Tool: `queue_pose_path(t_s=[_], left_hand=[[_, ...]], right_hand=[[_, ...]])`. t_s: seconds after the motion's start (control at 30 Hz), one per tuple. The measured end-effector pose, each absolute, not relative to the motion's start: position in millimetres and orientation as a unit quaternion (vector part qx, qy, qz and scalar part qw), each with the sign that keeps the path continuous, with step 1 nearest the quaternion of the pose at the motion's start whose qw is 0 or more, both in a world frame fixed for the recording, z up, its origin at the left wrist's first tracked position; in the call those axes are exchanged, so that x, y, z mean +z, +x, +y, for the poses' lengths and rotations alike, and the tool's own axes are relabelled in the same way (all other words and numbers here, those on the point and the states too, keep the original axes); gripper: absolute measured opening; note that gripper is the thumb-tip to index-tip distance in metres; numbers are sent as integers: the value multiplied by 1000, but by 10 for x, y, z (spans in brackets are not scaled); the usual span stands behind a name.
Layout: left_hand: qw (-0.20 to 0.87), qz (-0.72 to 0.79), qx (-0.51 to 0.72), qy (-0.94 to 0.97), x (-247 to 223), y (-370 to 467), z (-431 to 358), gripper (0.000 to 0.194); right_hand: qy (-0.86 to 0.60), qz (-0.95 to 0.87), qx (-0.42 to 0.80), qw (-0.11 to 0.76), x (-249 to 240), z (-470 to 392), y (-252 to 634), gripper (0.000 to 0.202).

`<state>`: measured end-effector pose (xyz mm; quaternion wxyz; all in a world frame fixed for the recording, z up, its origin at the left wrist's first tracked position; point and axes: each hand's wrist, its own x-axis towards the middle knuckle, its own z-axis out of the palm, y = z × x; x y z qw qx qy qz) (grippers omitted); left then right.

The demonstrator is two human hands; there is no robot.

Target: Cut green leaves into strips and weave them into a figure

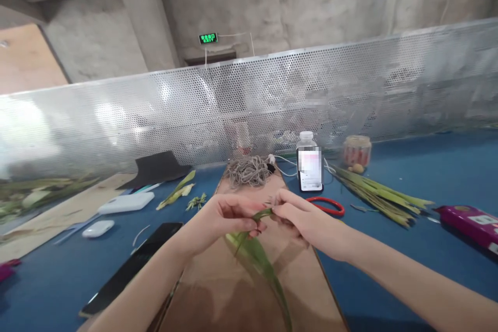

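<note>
My left hand (233, 214) is closed, pinching a green leaf strip (262, 213) between thumb and fingers. From the right, my right hand (293, 212) grips the same strip close by, its fingertips nearly meeting the left ones. Parts of the strip are hidden by my fingers, and a thin end hangs below my left hand. Beneath both hands a broad green leaf (259, 259) curves down toward me over a brown board (218, 290). I cannot tell whether that leaf joins the strip I hold.
Grey cord (249, 171) lies heaped at the board's far end. A phone (310, 171) leans upright by a bottle (306, 137). Red-handled scissors (329, 206), cut leaves (381, 192) and a purple packet (470, 225) lie right; a black tablet-like slab (132, 264) and white case (126, 202) lie left.
</note>
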<state>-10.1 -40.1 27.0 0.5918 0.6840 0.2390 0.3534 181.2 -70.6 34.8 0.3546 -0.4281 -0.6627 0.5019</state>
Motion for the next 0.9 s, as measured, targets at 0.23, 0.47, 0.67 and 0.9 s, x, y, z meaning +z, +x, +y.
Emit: queue_pose_path(t_s=[0.23, 0.47, 0.67, 0.9], left_hand=[[585, 248, 328, 700, 236, -60, -450, 15], [581, 254, 291, 717, 242, -29, -499, 13], [573, 253, 244, 741, 213, -27, -474, 20], [563, 260, 216, 754, 199, -22, -461, 27]], right_hand=[[-449, -802, 266, 291, 386, -740, 1866, 9], [-419, -846, 190, 268, 361, -710, 1899, 7], [-411, -869, 151, 233, 341, -695, 1903, 8], [-389, -895, 72, 208, 329, -684, 1890, 11]])
